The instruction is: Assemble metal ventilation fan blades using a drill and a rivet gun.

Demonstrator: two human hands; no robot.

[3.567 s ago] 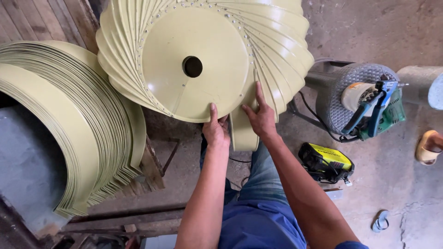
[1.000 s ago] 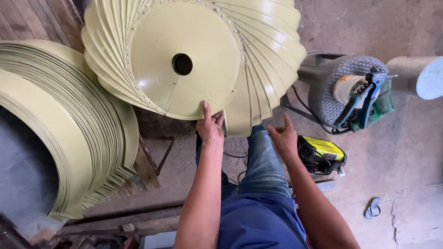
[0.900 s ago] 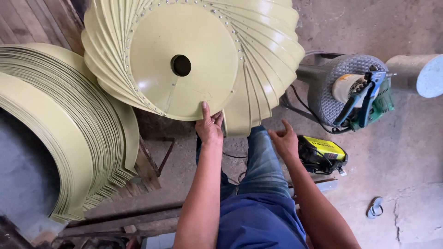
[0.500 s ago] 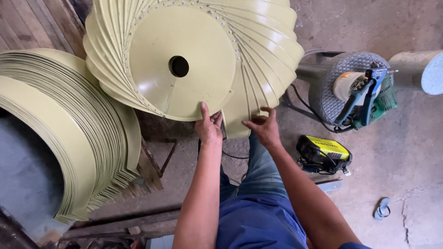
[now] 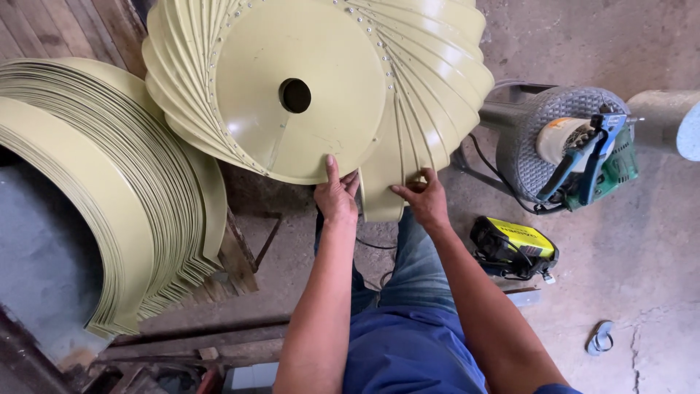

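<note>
The left hand (image 5: 337, 195) is laid flat against the lower edge of the round centre disc (image 5: 292, 87) of a pale yellow-green vaned wheel (image 5: 430, 80); its fingers are spread upward on the metal and nothing is clenched. The right hand (image 5: 425, 199) is closed in a pinch on the lower end of one curved blade (image 5: 384, 191), just beside the left hand, with the thumb on the blade's face and the fingers behind its edge. The wheel is held upright and tilted toward the camera, above the person's knees, and a dark round hole (image 5: 294, 95) is seen at the disc's middle. A ring of small rivets is seen along the disc's rim, where the overlapping blades are joined.

To the left, a large stack of loose curved blades (image 5: 109, 190) of the same colour is leaned on edge against wooden boards (image 5: 65, 29). Rough timber and a rusty metal frame (image 5: 182, 343) are seen below it. The floor (image 5: 642, 248) is bare, stained concrete with a crack at the lower right. On it, to the right of the person's leg, a yellow and black power tool (image 5: 514, 244) is laid, and a grey sandal (image 5: 599, 337) is seen further off. Beyond, a green and blue machine (image 5: 590, 157) is set against a grey mesh-covered drum (image 5: 532, 138).
</note>
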